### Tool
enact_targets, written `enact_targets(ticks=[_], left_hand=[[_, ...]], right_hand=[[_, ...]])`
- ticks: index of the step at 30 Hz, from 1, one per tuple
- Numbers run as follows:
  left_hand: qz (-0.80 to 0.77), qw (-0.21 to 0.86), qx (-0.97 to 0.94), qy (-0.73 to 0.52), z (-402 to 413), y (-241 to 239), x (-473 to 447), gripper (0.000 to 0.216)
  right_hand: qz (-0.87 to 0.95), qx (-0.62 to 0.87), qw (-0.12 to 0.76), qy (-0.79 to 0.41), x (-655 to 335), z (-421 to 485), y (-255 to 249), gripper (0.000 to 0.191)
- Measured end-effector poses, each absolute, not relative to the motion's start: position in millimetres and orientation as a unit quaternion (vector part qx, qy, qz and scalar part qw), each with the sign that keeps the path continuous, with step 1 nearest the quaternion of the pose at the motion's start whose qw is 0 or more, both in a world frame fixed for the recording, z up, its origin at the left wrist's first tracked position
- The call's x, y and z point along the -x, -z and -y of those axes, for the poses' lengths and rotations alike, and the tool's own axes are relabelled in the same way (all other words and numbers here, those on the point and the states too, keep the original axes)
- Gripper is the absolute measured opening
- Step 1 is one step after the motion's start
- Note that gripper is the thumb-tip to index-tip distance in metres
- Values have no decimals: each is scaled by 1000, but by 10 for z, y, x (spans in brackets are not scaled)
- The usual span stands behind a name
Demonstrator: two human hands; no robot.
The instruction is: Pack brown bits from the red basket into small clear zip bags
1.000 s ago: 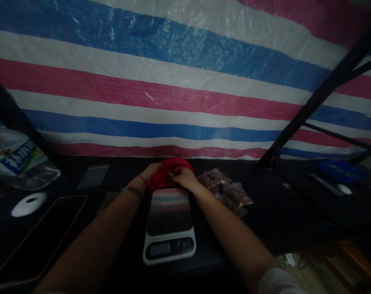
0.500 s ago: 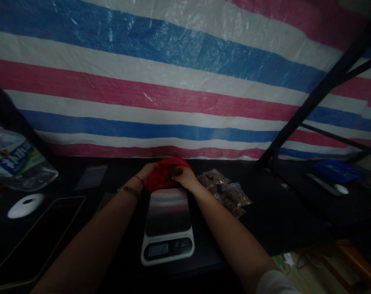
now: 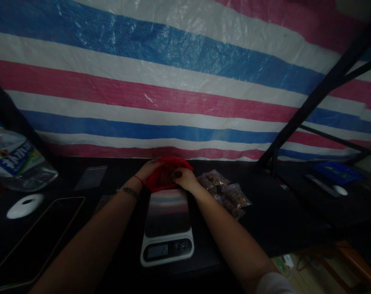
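Red bag point(image 3: 157, 180), thin, crumpled, mouth gaping, lying near far edge of black desk point(image 3: 274, 208), left hand point(image 3: 147, 169) gripping its side, right hand point(image 3: 187, 179) reaching inside, grasp unclear.

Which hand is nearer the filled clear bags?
Right. The right hand, at the red bag, is just left of the filled clear bags; the left hand is farther, on the red bag's left.

We see the red bag point(image 3: 156, 180) crumpled, its mouth spread open, dark bits point(image 3: 176, 174) inside, near the tabletop's point(image 3: 274, 212) far edge.
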State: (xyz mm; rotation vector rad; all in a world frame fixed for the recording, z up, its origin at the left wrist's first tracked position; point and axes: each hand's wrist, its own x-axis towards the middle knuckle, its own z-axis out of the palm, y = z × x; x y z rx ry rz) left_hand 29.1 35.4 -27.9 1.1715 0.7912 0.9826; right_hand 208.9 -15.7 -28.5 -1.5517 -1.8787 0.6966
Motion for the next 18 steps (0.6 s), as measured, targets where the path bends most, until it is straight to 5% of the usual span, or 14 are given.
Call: enact_targets(ticks=[8, 18], left_hand=[[-443, 551, -578, -409, -401, 187, -268, 50], [-360, 646, -517, -432, -329, 190, -311, 49]], right_hand=[[729, 572, 290, -239, -2060, 147, 293, 24], [690, 561, 360, -284, -2048, 187, 244, 26]])
